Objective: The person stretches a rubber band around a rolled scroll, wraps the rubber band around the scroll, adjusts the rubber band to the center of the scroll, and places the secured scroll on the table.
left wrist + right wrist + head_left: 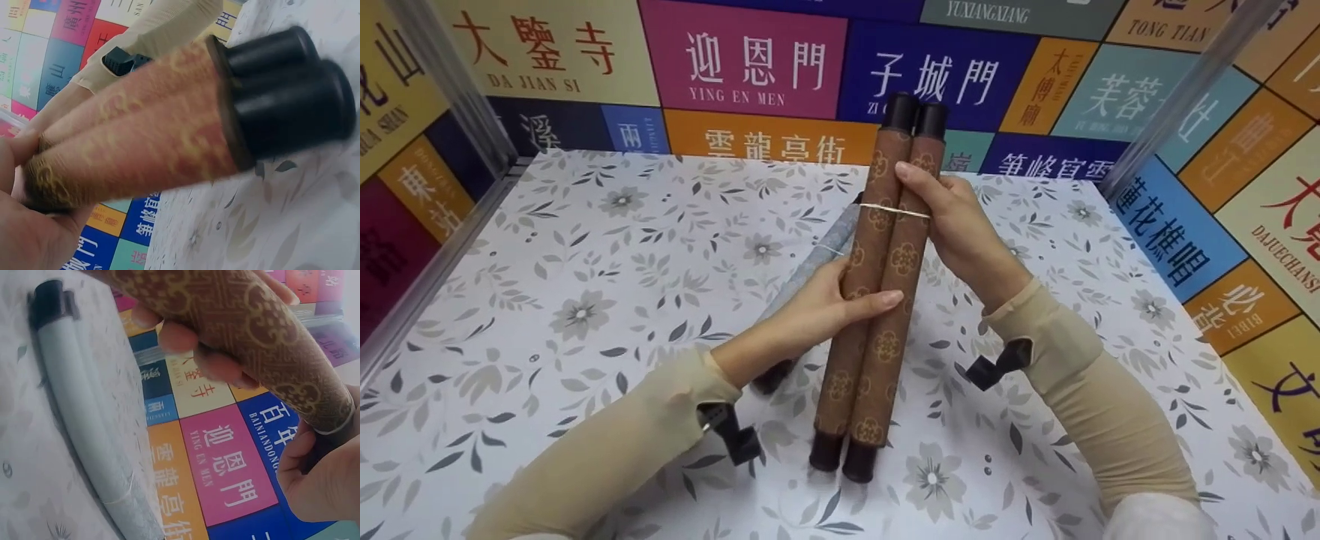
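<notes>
Two brown rolled scrolls [888,349] with gold flower patterns and dark end knobs [298,109] are held side by side, tilted up above the table. A thin white band [913,214] circles both near their upper part. My left hand [821,300] grips the pair around the middle, thumb across the front. Higher up, my right hand [971,232] grips them beside the band, its thumb lying on the front. In the right wrist view, left fingertips [178,338] show beyond the brown roll. Behind the pair, a pale blue-grey scroll [84,405] lies on the table, partly hidden in the head view.
A white cloth with grey flowers and leaves covers the table [585,315]. Colourful panels with large printed characters [757,64] stand along the back and both sides. Clear upright posts [1177,90] rise at the back corners. Each wrist carries a small black camera mount [731,435].
</notes>
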Demonstrator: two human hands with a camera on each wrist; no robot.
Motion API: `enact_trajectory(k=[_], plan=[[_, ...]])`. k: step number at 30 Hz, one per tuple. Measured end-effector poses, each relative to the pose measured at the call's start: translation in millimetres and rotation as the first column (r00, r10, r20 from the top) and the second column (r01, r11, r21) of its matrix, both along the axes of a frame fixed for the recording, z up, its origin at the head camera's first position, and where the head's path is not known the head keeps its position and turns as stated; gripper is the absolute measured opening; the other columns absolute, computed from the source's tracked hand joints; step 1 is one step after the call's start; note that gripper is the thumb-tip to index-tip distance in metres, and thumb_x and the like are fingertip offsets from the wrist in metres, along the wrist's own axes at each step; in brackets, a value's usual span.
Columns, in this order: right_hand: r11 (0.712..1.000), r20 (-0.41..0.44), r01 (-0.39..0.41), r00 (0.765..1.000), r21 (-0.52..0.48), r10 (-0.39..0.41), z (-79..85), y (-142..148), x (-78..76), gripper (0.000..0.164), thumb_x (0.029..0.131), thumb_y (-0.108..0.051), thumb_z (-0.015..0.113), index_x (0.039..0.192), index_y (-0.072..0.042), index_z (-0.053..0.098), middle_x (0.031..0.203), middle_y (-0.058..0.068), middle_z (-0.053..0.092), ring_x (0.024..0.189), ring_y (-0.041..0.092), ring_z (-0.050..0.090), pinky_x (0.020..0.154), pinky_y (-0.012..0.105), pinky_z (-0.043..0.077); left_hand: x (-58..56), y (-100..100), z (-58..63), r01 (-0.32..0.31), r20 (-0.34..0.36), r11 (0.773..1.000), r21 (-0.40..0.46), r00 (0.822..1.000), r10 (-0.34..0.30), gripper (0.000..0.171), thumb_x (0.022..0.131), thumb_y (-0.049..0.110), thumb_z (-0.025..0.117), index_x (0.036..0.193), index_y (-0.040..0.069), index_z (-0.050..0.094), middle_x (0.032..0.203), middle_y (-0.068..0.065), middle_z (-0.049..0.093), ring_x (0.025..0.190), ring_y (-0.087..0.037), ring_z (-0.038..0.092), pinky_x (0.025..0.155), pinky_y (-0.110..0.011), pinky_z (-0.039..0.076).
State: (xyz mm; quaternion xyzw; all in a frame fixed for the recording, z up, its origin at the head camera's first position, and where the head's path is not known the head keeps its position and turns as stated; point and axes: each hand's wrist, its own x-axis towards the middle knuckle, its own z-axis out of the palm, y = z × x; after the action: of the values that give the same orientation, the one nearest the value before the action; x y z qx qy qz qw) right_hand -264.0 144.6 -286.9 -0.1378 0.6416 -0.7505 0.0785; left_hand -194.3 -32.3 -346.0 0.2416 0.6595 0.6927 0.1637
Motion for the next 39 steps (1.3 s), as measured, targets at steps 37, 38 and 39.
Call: enact_trajectory(k=[37,38,39], plan=[[0.970,0.098,-0.119,0.990,0.212,0.101,-29.3,-4,24.5,0.022,0.088,-0.031,0.063,0.089,-0.011,0.073,0.089,-0.003,0.071,0.091,0.011,0.063,0.090,0.031,0.047,-11.5,-11,3.3,-0.091,0.001,0.996,-0.010,0.996,0.091,0.035,0.083,0.021,0.071,0.110,0.002,0.061,0.097,-0.012,0.070,0.079,-0.016,0.070,0.079,-0.033,0.057],[0.977,0.084,-0.112,0.992,0.183,0.098,-28.6,-3,24.3,0.024,0.088,-0.032,0.063,0.089,-0.010,0.073,0.090,-0.003,0.070,0.092,0.011,0.062,0.090,0.031,0.046,-11.9,-11,3.4,-0.080,-0.009,0.997,-0.013,0.997,0.080,0.036,0.082,0.022,0.072,0.111,0.003,0.060,0.097,-0.012,0.070,0.080,-0.017,0.070,0.079,-0.034,0.057],[0.983,0.076,-0.103,0.993,0.150,0.093,-26.8,-3,23.4,0.027,0.088,-0.035,0.063,0.089,-0.009,0.072,0.091,-0.001,0.070,0.093,0.012,0.062,0.091,0.031,0.046,-12.2,-10,3.6,-0.072,-0.020,0.997,-0.017,0.997,0.072,0.037,0.082,0.023,0.072,0.111,0.003,0.060,0.098,-0.013,0.070,0.081,-0.018,0.070,0.080,-0.034,0.057]])
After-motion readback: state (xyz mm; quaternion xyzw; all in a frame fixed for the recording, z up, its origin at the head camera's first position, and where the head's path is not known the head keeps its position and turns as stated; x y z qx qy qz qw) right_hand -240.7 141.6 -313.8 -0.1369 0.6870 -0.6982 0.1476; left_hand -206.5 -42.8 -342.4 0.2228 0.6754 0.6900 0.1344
